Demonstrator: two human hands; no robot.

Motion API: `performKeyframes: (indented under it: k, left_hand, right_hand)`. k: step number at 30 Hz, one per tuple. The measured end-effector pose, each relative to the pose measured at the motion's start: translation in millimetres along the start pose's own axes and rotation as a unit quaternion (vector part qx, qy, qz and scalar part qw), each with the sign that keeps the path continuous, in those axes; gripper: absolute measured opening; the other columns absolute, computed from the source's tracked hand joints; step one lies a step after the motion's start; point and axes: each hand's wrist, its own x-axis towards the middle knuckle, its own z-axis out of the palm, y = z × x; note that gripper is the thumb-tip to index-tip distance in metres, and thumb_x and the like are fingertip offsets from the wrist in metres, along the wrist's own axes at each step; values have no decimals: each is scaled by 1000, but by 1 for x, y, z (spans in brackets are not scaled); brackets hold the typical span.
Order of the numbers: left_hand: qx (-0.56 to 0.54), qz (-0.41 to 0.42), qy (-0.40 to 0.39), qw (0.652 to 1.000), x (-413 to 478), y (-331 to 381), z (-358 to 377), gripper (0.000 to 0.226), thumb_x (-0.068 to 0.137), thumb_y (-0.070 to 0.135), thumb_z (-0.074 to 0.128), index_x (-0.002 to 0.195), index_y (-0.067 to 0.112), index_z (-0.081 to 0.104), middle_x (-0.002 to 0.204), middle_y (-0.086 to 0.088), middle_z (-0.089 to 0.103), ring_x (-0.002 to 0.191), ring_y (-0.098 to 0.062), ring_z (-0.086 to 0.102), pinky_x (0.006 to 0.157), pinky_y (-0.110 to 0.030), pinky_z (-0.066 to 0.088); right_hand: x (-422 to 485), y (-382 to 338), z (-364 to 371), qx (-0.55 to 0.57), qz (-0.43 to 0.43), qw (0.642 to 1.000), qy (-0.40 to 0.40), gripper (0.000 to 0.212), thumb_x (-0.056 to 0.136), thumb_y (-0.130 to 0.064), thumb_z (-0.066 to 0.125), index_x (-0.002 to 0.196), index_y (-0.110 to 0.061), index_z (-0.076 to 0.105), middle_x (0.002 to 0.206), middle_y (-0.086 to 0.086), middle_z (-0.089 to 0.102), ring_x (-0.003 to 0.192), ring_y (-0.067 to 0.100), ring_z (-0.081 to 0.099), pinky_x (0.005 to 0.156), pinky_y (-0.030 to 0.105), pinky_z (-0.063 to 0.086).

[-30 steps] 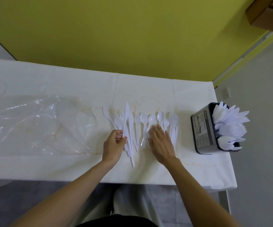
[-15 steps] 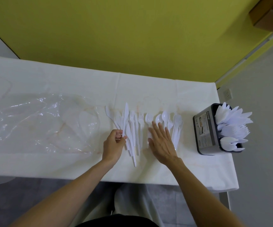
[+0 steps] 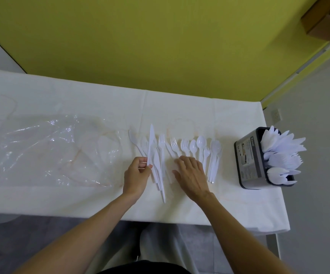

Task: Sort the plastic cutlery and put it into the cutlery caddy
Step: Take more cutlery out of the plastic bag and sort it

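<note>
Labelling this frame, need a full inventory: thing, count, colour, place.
White plastic cutlery on the table: roughly fifteen to twenty pieces, white, spread centre.
White plastic knife: one, white, pinched in left hand.
Dark grey cutlery caddy: one, right end, holding white cutlery.
Clear plastic bag: one, transparent, left, flat.
White tablecloth: one, covers the table.
Brown cardboard box: one, top right.
Left hand: fingers on knife.
Right hand: flat on cutlery.
</note>
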Motion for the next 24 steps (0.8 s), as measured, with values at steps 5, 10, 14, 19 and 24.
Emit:
performKeyframes:
  k: [5, 10, 14, 19, 24]
  left_hand:
    - [-30, -4, 4, 1000, -3, 0, -1, 9, 94, 17, 54, 100, 16, 60, 93, 0, 70, 83, -15, 67, 71, -18, 47]
    - [-37, -24, 16, 999, -2, 3, 3, 8, 100, 15, 40, 104, 13, 47, 95, 1, 64, 84, -13, 63, 72, -19, 47]
    - [-15, -14, -10, 1000, -1, 10, 9, 16, 101, 16, 36, 115, 18, 44, 105, 5, 61, 89, -12, 57, 66, -16, 41]
    - [11, -5, -88, 996, -1, 20, 17, 20, 98, 26, 50, 116, 18, 47, 101, 1, 61, 80, -4, 56, 61, -18, 41]
    - [56, -34, -52, 997, 5, 13, 14, 19, 101, 21, 37, 115, 15, 48, 104, -4, 61, 84, -17, 55, 63, -24, 41]
  right_hand:
    - [27, -17, -9, 48, 148, 986, -55, 28, 91, -30, 65, 105, -6, 60, 97, 8, 63, 88, 29, 61, 71, 35, 48]
    - [51, -13, -15, 159, 263, 944, -123, 24, 89, -9, 54, 68, -10, 45, 63, 5, 48, 60, 20, 48, 47, 22, 28]
    - [56, -5, -32, 417, 361, 831, -76, 13, 82, -9, 63, 74, -1, 67, 66, 10, 70, 57, 15, 63, 55, 15, 49]
    - [61, -17, -37, 605, 306, 726, -114, 14, 80, -14, 78, 78, -1, 74, 76, 3, 71, 71, 17, 69, 80, 30, 60]
    - [64, -35, -22, 432, 334, 835, -60, 28, 86, -34, 71, 79, -8, 65, 75, 1, 67, 69, 15, 64, 66, 27, 54]
